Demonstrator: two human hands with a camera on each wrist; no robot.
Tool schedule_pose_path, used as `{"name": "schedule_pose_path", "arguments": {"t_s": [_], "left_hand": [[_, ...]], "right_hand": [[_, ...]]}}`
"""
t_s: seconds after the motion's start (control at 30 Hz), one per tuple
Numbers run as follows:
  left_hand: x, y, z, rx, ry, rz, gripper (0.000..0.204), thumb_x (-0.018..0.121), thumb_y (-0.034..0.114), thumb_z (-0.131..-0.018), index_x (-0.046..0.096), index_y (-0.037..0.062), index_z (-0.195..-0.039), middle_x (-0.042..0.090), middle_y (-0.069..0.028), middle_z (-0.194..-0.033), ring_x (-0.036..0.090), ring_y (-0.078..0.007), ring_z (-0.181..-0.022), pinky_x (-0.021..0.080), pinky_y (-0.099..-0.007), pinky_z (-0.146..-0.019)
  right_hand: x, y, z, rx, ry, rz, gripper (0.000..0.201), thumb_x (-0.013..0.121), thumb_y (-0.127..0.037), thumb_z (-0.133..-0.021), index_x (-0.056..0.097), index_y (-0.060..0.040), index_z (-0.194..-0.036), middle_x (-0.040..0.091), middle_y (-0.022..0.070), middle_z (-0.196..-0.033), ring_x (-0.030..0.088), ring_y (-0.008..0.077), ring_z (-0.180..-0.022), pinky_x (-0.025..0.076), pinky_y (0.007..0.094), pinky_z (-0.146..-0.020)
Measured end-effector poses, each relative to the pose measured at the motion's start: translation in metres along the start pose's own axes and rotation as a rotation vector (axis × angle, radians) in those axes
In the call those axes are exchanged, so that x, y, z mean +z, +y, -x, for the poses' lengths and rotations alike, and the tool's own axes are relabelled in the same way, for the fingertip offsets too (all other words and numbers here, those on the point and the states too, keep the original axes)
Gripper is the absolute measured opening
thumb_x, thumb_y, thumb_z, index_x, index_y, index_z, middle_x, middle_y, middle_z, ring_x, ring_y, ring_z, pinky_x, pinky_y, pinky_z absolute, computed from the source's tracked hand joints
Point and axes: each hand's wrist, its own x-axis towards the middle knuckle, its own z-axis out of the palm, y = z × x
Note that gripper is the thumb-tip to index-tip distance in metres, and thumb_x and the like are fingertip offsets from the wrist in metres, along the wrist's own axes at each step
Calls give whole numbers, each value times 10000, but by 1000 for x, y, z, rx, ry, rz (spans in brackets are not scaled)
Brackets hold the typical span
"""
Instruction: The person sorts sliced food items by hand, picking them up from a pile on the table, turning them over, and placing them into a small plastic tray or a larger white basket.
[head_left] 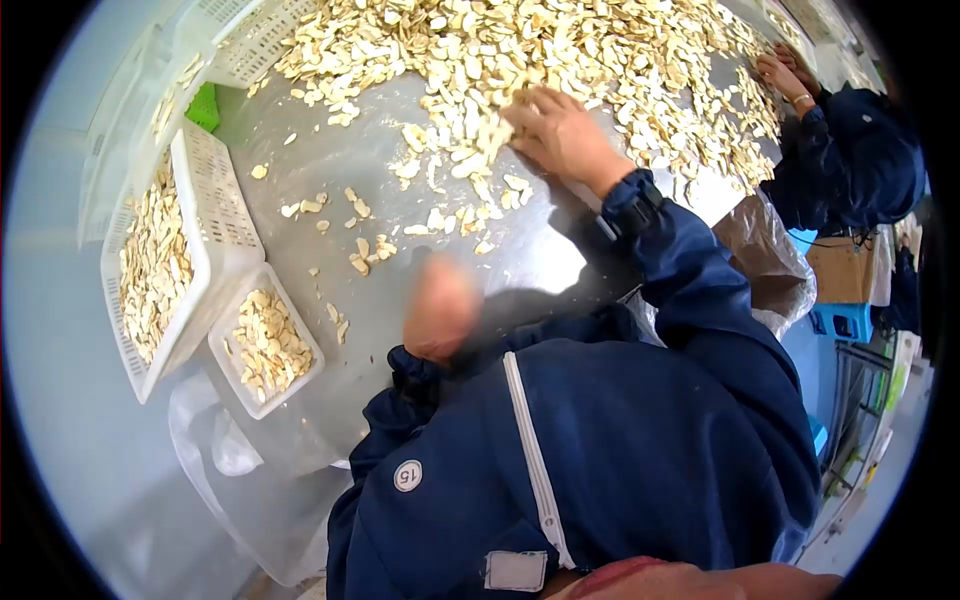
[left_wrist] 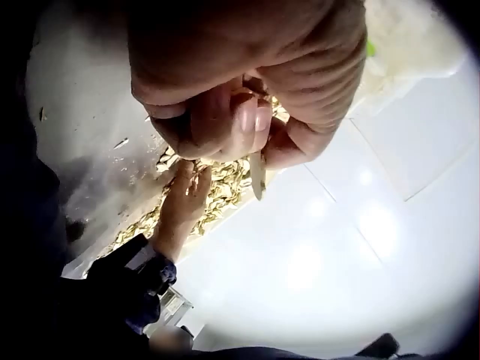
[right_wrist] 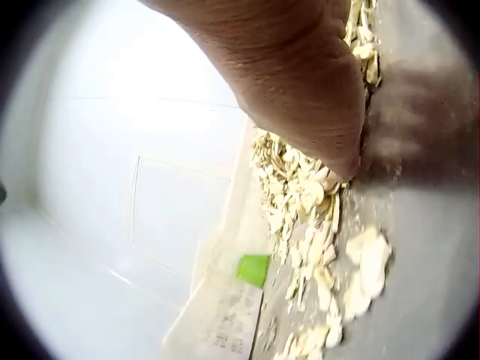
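Pale dried slices with brownish edges form a broad heap [head_left: 450,50] on the metal table [head_left: 380,110]. Blurred in the head view, my left hand [head_left: 440,305] is above the table's near part. In the left wrist view its curled fingers and thumb pinch a thin pale slice [left_wrist: 257,176], whose end sticks out below. My right hand [head_left: 565,135] reaches to the heap's near edge, its fingers spread over slices there. A few loose slices [head_left: 365,255] lie scattered between the hands. The right wrist view shows a finger close over the heap [right_wrist: 300,195], its other fingers mostly hidden.
At left stand a white perforated basket [head_left: 215,190] with slices and a smaller white tray [head_left: 315,345] holding more. A green object [head_left: 203,107] sits behind them. Another person's hands [head_left: 785,75] work at the right end, near a lined cardboard box [head_left: 840,270].
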Motion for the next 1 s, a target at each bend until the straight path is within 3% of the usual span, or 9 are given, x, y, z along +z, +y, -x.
{"name": "schedule_pose_path", "arguments": {"t_s": [0.1, 0.17, 0.23, 0.3, 0.43, 0.5, 0.63, 0.83, 1.0], "left_hand": [[-17, -5, 6, 87, 136, -244, 146, 570, 30, -981, 507, 156, -1022, 403, 36, -716, 375, -89, -588, 278, -242, -534], [-3, 1, 9, 12, 84, 185, 140, 571, 33, -980, 530, 126, -1076, 416, 19, -716, 390, -100, -589, 294, -241, -535], [-9, 4, 7, 22, 138, -340, 102, 567, 69, -999, 541, 68, -1098, 432, -1, -719, 403, -112, -590, 320, -253, -529], [-8, 5, 5, -78, -106, 524, 81, 571, 101, -1012, 538, 58, -1072, 428, -5, -715, 398, -115, -587, 325, -262, -523], [-4, 2, -2, -51, -229, 596, 140, 522, 188, -1068, 522, 59, -1014, 435, -28, -751, 415, -135, -628, 348, -273, -509], [2, 1, -1, -57, -173, 573, 167, 490, 202, -1095, 516, 59, -1012, 457, -31, -787, 436, -143, -647, 358, -256, -494], [25, 7, 5, -130, 154, 372, 217, 447, 235, -1137, 518, 62, -1027, 499, -25, -855, 470, -120, -670, 362, -210, -462], [22, 12, 9, -234, 92, -105, 196, 462, 230, -1144, 546, 64, -1081, 513, 19, -844, 435, -36, -624, 315, -185, -444], [25, 12, 14, -241, 98, -121, 184, 466, 199, -1139, 576, 51, -1142, 506, 26, -816, 378, -40, -568, 273, -193, -456]], "right_hand": [[-16, -12, 26, -180, -107, -227, 324, 713, -238, -942, 726, -180, -1260, 675, 72, -1370, 609, 311, -1285, 463, 439, -1117], [-30, -12, 45, -119, -65, -242, 283, 732, -170, -916, 759, -154, -1197, 700, 91, -1294, 633, 323, -1228, 498, 440, -1060], [-40, -9, 59, -77, -39, -247, 246, 753, -140, -909, 783, -140, -1153, 703, 102, -1282, 644, 325, -1208, 522, 428, -1030], [-57, -17, 70, -28, -107, -311, 230, 759, -125, -915, 791, -123, -1143, 701, 120, -1295, 661, 343, -1171, 546, 426, -991], [-61, -12, 78, 96, -89, -381, 249, 733, -86, -921, 786, -119, -1162, 705, 115, -1298, 672, 362, -1110, 565, 433, -940], [-61, -10, 79, 192, -38, -257, 256, 728, -83, -919, 786, -126, -1165, 713, 105, -1280, 673, 362, -1084, 566, 431, -930], [-64, -30, 83, -6, -145, -294, 192, 747, -124, -907, 787, -137, -1095, 727, 71, -1192, 657, 314, -1054, 562, 404, -911], [-50, -44, 85, -31, -73, -153, 157, 720, -189, -951, 764, -113, -1081, 733, 44, -1088, 657, 262, -1021, 533, 388, -880], [-50, -43, 78, 155, -56, -63, 211, 708, -178, -956, 733, -108, -1154, 734, 55, -1098, 662, 281, -1044, 525, 403, -879]]}}
